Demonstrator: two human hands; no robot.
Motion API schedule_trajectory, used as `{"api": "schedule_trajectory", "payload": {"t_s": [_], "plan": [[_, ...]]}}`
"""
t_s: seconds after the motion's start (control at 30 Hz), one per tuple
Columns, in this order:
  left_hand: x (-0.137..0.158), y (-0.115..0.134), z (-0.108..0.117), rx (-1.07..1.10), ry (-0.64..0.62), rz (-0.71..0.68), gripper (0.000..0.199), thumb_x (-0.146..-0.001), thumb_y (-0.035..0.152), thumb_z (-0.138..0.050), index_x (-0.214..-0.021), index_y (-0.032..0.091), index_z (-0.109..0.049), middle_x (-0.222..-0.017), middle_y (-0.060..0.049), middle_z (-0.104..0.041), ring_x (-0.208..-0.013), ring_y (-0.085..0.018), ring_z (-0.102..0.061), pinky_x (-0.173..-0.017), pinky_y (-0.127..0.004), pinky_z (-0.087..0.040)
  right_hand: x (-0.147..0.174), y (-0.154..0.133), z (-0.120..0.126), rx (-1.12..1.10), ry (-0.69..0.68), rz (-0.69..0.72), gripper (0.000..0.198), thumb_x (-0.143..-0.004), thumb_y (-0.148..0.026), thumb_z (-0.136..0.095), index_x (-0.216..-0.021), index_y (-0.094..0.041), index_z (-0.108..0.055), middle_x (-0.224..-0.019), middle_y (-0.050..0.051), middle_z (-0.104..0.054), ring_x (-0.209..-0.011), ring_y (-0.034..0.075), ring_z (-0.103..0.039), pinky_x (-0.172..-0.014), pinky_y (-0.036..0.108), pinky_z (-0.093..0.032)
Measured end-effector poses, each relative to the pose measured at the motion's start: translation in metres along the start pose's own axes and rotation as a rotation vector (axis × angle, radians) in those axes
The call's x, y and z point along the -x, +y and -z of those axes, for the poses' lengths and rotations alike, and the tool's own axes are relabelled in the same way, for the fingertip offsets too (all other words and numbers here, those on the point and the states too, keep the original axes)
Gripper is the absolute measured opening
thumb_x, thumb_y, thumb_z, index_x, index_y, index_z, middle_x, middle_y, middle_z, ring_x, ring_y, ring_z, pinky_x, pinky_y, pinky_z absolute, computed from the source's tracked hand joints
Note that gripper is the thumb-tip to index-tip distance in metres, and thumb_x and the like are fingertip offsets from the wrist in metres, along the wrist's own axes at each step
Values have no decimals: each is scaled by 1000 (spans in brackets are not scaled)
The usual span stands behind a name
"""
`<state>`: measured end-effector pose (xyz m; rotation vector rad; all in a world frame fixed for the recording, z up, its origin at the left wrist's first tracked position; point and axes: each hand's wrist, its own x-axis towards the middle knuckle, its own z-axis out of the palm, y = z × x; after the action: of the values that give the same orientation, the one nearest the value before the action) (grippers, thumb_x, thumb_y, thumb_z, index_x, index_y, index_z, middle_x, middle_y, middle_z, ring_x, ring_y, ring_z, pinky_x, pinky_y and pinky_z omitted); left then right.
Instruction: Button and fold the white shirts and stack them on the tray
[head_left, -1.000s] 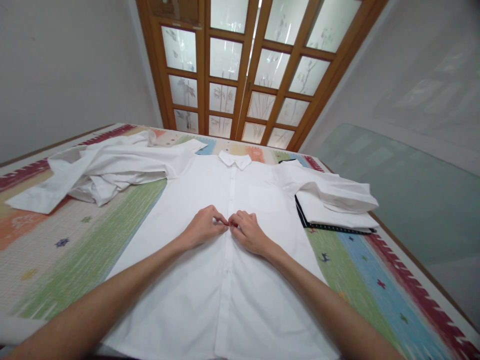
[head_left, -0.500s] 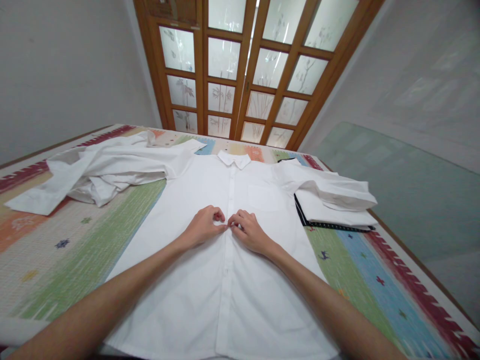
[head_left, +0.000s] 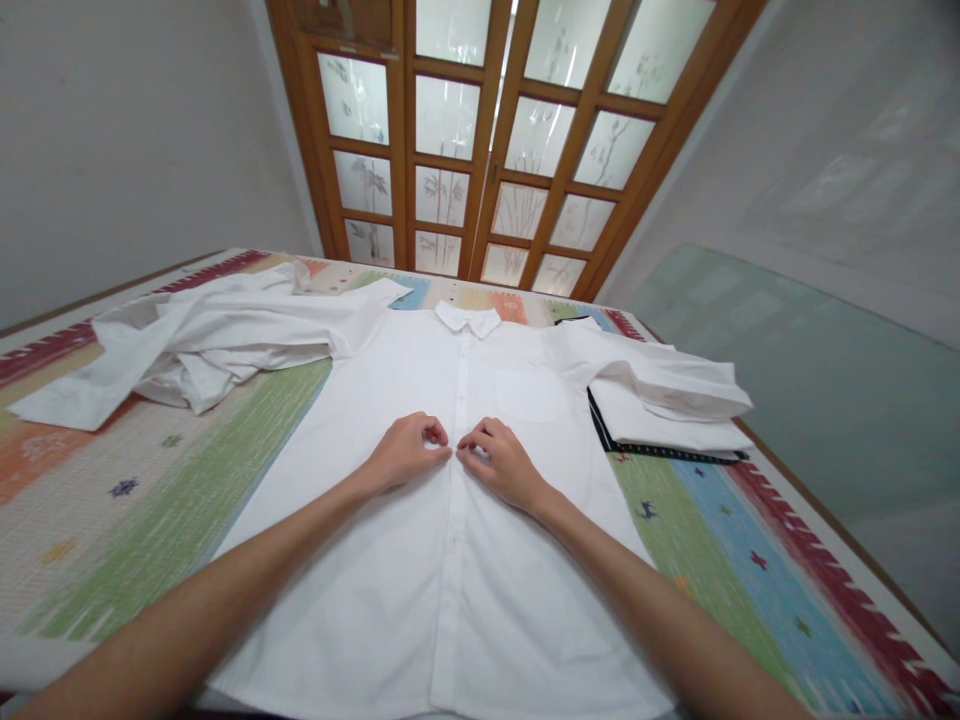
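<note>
A white button-up shirt [head_left: 382, 590] lies spread front side up, its collar [head_left: 466, 320] pointing away from me. Down its middle runs the button placket [head_left: 448, 620]. My left hand [head_left: 411, 450] rests on the shirt just left of the placket, thumb and index finger pinched at its edge. From the other side, my right hand [head_left: 499, 462] pinches at the placket too, fingers curled. A narrow gap separates the two sets of fingertips. Any button between them is too small to make out.
A patterned, striped cloth [head_left: 187, 520] covers the table. Crumpled white garments [head_left: 202, 350] lie at the left. On the right, a sleeve overlaps a folded white and black stack [head_left: 667, 435]. Wooden glass-paned doors [head_left: 465, 150] stand beyond the table, with walls on both sides.
My fingertips have drawn slightly apart from each other at the placket. The shirt and the other garments lie as before.
</note>
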<state>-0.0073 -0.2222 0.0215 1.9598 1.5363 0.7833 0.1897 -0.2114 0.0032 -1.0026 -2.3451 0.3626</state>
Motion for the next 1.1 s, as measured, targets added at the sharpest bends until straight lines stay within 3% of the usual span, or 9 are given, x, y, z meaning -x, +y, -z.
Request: {"api": "schedule_trajectory", "payload": {"t_s": [0.2, 0.37, 0.53, 0.7, 0.8, 0.87, 0.97, 1.1], "plan": [[-2, 3, 2, 23, 17, 50, 14, -69, 18, -56, -75, 19, -69, -74, 0, -69, -69, -15, -60, -71, -26, -48, 3, -9, -6, 300, 40, 89, 17, -95, -23, -53, -87, -19, -67, -90, 8, -61, -85, 21, -51, -76, 33, -40], [-3, 4, 1, 30, 26, 29, 13, -71, 20, -56, -74, 19, -69, -72, 0, -69, -67, -16, -60, -71, -27, -48, 4, -12, 2, 190, 24, -48, 11, -91, -30, -62, -91, -20, -67, -93, 8, -62, -90, 22, -52, -82, 35, -41], [2, 8, 5, 43, 12, 35, 15, -73, 20, -55, -76, 18, -69, -70, 1, -68, -66, -15, -60, -69, -26, -47, 21, -22, 3, 101, -6, -20, 10, -84, -25, -68, -93, -21, -66, -102, 8, -63, -95, 23, -52, -85, 38, -42], [26, 10, 9, -10, -85, -86, 17, -76, 18, -55, -80, 18, -71, -75, -1, -67, -66, -14, -58, -67, -25, -46, 55, -47, 5, 12, -75, 209, 9, -88, -17, -57, -89, -20, -65, -101, 9, -64, -93, 22, -52, -83, 37, -43], [48, 10, 11, -46, -160, -182, 16, -79, 19, -56, -85, 18, -71, -81, -2, -67, -69, -13, -58, -68, -25, -44, 74, -62, 11, -74, -184, 378, 10, -84, -14, -56, -83, -20, -65, -96, 8, -64, -86, 20, -52, -78, 34, -43], [62, 12, 13, -82, -216, -223, 15, -81, 20, -57, -88, 19, -71, -83, -2, -65, -71, -13, -57, -68, -25, -44, 82, -69, 15, -157, -242, 415, 8, -80, -15, -58, -79, -20, -64, -93, 7, -63, -82, 19, -52, -76, 32, -44], [78, 14, 15, -124, -283, -260, 17, -85, 22, -57, -91, 20, -72, -86, -3, -64, -74, -14, -57, -69, -25, -43, 86, -76, 19, -308, -297, 341, 6, -77, -17, -60, -74, -21, -62, -84, 4, -61, -77, 16, -54, -70, 27, -44], [86, 19, 19, -132, -352, -279, 18, -87, 25, -58, -96, 22, -74, -87, -3, -62, -75, -14, -57, -69, -25, -42, 73, -78, 20, -284, -264, 33, 10, -79, -23, -62, -71, -20, -58, -71, 0, -58, -67, 13, -53, -63, 24, -41]]}}
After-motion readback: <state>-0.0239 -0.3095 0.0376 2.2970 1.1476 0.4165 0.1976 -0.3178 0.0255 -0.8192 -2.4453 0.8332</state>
